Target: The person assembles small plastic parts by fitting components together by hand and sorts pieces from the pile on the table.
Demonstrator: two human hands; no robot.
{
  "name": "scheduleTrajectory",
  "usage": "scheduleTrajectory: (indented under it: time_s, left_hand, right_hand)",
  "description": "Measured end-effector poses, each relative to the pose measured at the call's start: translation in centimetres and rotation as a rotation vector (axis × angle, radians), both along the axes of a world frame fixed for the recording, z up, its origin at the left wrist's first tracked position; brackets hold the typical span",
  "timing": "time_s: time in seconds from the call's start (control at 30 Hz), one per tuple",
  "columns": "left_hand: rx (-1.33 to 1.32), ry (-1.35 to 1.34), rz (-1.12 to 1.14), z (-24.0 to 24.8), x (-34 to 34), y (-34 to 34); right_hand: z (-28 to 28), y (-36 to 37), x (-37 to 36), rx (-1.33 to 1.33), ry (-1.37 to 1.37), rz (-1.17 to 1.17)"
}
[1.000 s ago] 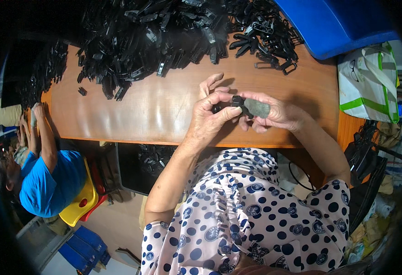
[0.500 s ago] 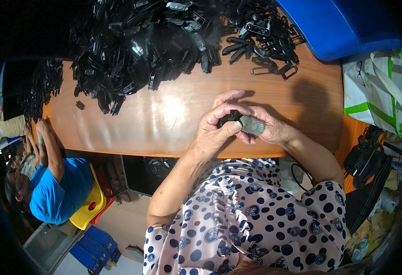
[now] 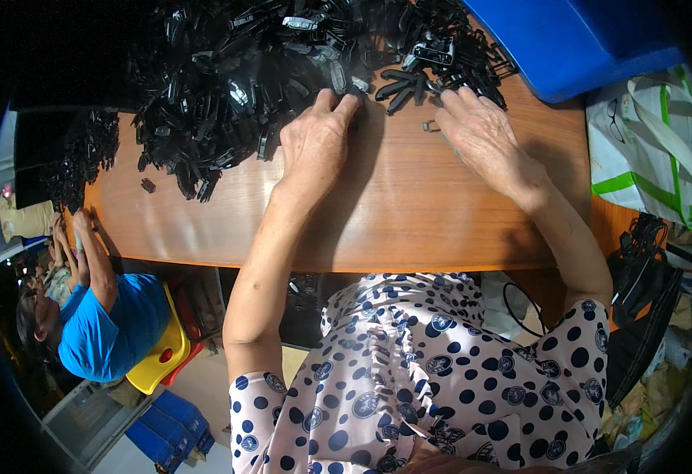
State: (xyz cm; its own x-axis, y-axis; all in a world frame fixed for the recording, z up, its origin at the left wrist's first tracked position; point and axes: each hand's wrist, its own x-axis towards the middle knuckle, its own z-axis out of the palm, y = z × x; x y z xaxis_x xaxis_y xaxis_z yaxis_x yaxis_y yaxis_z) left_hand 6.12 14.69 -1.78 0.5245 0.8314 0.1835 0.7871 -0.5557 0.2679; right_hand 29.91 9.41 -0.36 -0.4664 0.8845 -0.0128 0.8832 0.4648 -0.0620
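My left hand [image 3: 316,142] reaches to the front edge of a big heap of black plastic clip-like parts [image 3: 227,95]. Its fingers are bent down and pressed together, and whatever lies under their tips is hidden. Further right, my right hand [image 3: 484,141] leans over a smaller pile of black plastic frames [image 3: 433,55], fingers stretched forward and a little apart. The end of one loose frame [image 3: 430,126] sticks out beside those fingers. Several slim dark pieces [image 3: 401,88] lie between the two hands.
A blue bin [image 3: 583,47] stands at the back right, with a white and green bag [image 3: 638,150] beside it. One small black part [image 3: 148,186] lies alone on the wooden table [image 3: 204,229]. A co-worker in a blue shirt [image 3: 113,324] sits at the left.
My hands were together near the table's front edge, holding a small black part. Now they are apart and further forward, at the two piles. The black part no longer shows between them.
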Motion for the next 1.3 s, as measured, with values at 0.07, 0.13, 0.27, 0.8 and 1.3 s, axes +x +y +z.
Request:
scheduleTrajectory:
  time_s: [0.07, 0.13, 0.27, 0.8, 1.3]
  left_hand:
    - [0.052, 0.122, 0.018, -0.2, 0.0, 0.3]
    - [0.076, 0.117, -0.016, -0.8, -0.3, 0.3]
    - [0.136, 0.082, -0.087, -1.0, -0.7, 0.4]
    - [-0.953, -1.212, 0.088, -2.2, -2.4, -7.9]
    - [-1.067, -1.545, 0.082, -0.2, -3.0, -12.8]
  right_hand:
    - [-0.8, 0.3, 0.6, 0.025, 0.036, 0.018]
    - [-0.8, 0.1, 0.9, 0.051, 0.07, 0.036]
    - [0.1, -0.4, -0.1, -0.299, 0.508, -0.131]
    - [0.3, -4.9, -4.3, -0.929, 1.675, -0.348]
    - [1.6, -6.1, -7.6, -1.011, 1.794, -0.27]
